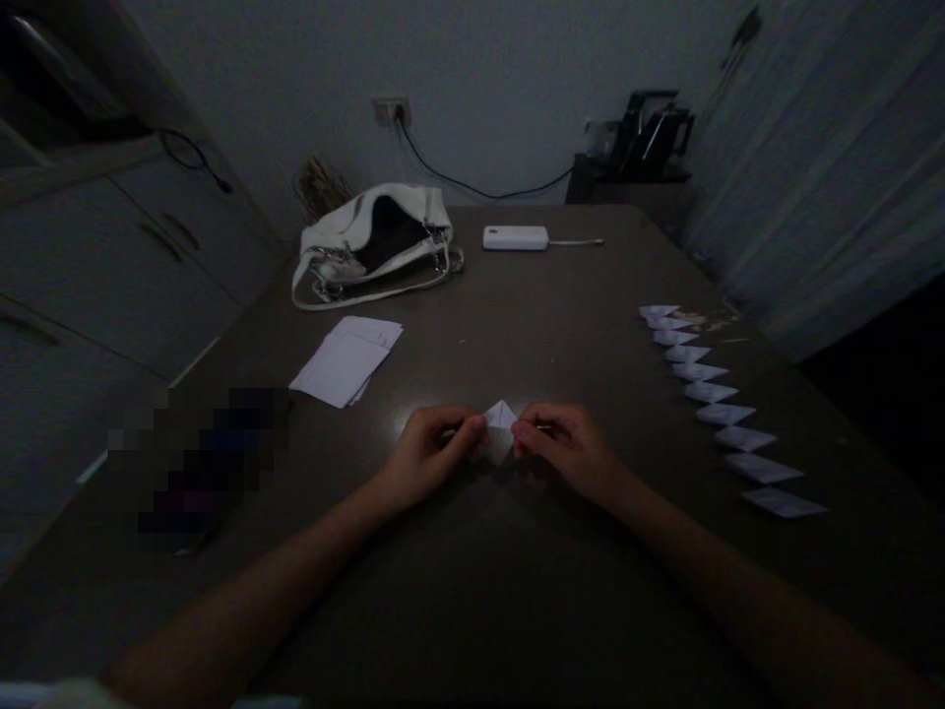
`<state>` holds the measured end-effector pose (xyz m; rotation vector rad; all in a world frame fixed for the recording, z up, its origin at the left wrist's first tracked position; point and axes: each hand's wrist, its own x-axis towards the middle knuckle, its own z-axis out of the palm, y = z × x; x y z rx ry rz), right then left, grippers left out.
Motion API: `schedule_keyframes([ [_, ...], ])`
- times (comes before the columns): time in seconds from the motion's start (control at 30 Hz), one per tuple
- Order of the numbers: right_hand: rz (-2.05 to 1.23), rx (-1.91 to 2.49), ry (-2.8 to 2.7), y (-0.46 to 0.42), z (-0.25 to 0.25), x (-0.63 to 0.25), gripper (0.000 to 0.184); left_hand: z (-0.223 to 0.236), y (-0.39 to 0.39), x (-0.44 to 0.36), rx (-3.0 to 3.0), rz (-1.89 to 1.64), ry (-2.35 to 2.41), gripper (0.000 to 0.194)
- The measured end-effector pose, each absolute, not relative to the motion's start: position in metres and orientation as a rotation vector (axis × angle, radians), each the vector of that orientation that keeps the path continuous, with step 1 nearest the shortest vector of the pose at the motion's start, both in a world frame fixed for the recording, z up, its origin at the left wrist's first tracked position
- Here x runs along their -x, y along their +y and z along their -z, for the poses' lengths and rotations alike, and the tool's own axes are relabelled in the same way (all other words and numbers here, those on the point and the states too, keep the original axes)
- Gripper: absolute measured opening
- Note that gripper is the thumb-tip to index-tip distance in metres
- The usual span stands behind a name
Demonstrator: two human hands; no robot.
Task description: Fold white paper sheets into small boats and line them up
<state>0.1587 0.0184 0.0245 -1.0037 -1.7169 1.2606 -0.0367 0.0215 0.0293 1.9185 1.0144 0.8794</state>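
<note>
Between my two hands is a small piece of folded white paper, its top coming to a point with a crease down the middle. My left hand pinches its left edge between thumb and fingers. On the opposite edge, my right hand has the same kind of pinch. Both hands are just above the dark table, near its middle. To the right runs a slanting row of several folded paper boats. A stack of white paper sheets lies to the left, beyond my left hand.
A white handbag stands open at the back left of the table. Right of it lies a white power bank with a short cable. A blurred-out dark object is at the left edge. A black kettle stands behind, on the right.
</note>
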Motion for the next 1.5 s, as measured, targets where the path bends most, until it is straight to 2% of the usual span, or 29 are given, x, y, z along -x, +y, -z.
schedule_keyframes([
  [0.33, -1.24, 0.999, -1.564, 0.02, -0.021, -0.159, 0.029, -0.031, 0.021, 0.037, -1.828, -0.648, 0.841, 0.033],
  [0.5, -1.225, 0.967, -1.617, 0.02, -0.027, -0.161, 0.029, -0.027, 0.021, 0.036, -1.881, -0.671, 0.887, 0.037],
  [0.6, -1.233, 0.962, -1.635, 0.02, -0.026, -0.161, 0.029, -0.025, 0.021, 0.035, -1.906, -0.77, 0.961, 0.025],
  [0.73, -1.231, 0.984, -1.652, 0.02, -0.021, -0.159, 0.029, -0.024, 0.022, 0.036, -2.035, -0.9, 1.003, 0.036],
  [0.87, -1.213, 1.008, -1.649, 0.02, -0.017, -0.157, 0.029, -0.022, 0.022, 0.037, -2.19, -0.848, 0.99, 0.028],
  [1.13, -1.222, 1.05, -1.694, 0.019, -0.012, -0.157, 0.018, -0.022, 0.022, 0.038, -2.133, -0.835, 1.005, 0.029],
  [1.5, -1.216, 1.021, -1.762, 0.018, -0.013, -0.157, 0.017, -0.026, 0.021, 0.037, -2.021, -0.782, 0.975, 0.03],
])
